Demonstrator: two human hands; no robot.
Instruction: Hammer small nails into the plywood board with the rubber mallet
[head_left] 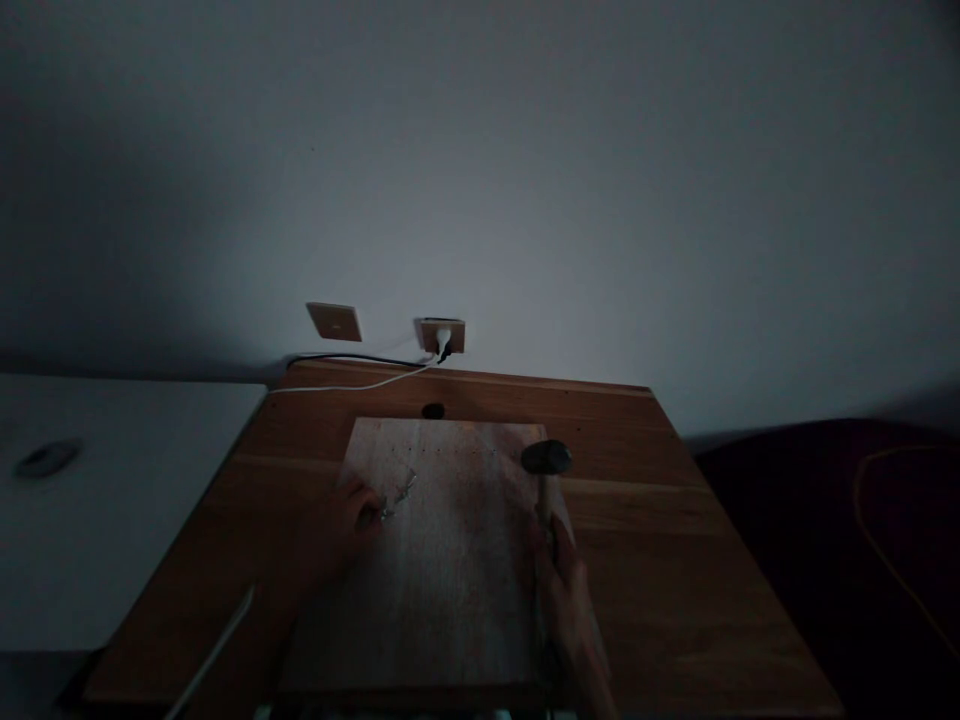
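My right hand [564,580] grips a hammer [546,458] by its handle, its dark head raised over the upper right part of a wooden board [450,570]. My left hand [352,515] is at the board's left side, fingers curled together beside a small scatter of shiny nails [406,487]. What those fingers hold, if anything, is too dark and small to make out. Along the board's far edge runs a row of several small dark points, which look like nails [439,451] set in the wood.
The board lies on a wooden table [675,560] against a wall. A wall socket [442,336] has plugs in it, and a white cable [352,386] runs left along the table's back. A white surface [97,500] adjoins on the left. The light is dim.
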